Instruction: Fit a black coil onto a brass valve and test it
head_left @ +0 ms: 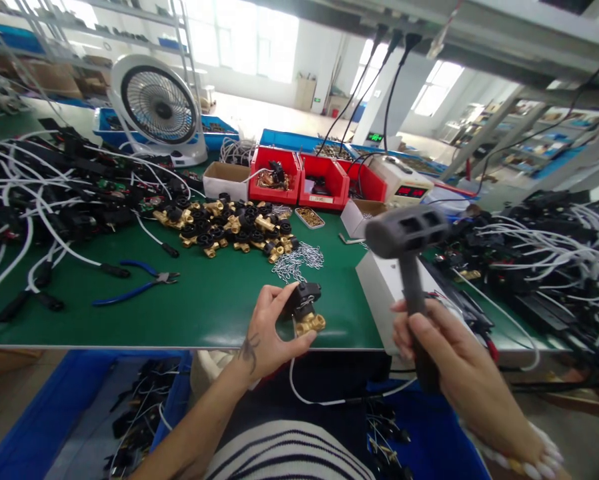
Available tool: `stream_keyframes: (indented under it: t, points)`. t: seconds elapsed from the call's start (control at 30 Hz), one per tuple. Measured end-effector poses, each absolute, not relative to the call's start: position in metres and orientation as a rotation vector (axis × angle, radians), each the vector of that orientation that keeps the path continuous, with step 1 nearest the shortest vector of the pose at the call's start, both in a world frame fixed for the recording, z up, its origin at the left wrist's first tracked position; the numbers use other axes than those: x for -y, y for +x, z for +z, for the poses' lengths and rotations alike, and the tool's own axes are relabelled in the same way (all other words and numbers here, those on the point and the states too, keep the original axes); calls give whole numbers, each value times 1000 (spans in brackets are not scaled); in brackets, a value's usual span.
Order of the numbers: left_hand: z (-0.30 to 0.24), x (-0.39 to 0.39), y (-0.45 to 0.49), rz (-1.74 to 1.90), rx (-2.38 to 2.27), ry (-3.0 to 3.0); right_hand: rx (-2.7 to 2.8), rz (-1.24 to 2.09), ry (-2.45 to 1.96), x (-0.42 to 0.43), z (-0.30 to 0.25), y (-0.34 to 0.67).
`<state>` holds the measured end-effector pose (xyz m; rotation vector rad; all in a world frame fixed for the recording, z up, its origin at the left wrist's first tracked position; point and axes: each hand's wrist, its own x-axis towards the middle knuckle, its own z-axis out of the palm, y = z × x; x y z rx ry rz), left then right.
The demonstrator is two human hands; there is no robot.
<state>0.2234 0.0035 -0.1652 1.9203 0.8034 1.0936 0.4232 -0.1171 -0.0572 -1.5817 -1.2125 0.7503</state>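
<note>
My left hand (272,323) is closed around a brass valve with a black housing (307,308) at the front edge of the green bench (219,313). A white cable (309,402) hangs from the valve below the edge. Raised to the right, my right hand (437,340) grips the dark handle of a mallet (412,267), its grey head level in the air above a white box (389,293). Just beyond my left hand lies a heap of thin metal clips (299,260). Behind it are several brass fittings with black caps (229,223).
Blue-handled pliers (139,283) lie at left, near tangled white-cabled parts (44,207). A fan (159,110), red bins (274,177) and a power supply (402,181) line the back. More cabled units (554,260) crowd the right. Blue crates (54,407) stand below the bench.
</note>
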Motion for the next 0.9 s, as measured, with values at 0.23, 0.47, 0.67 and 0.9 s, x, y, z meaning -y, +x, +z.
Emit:
stream_keyframes:
  t: [0.23, 0.47, 0.67, 0.9]
  points:
    - [-164, -4, 224, 1086, -796, 1930, 1509, 473, -1923, 125, -73, 437]
    - [-164, -4, 223, 1086, -790, 1934, 1297, 189, -1778, 128, -50, 433]
    - [-163, -4, 223, 1097, -772, 1938, 1534, 495, -1848, 130, -65, 433]
    - [-165, -4, 224, 1076, -768, 1948, 1145, 411, -1714, 129, -48, 434]
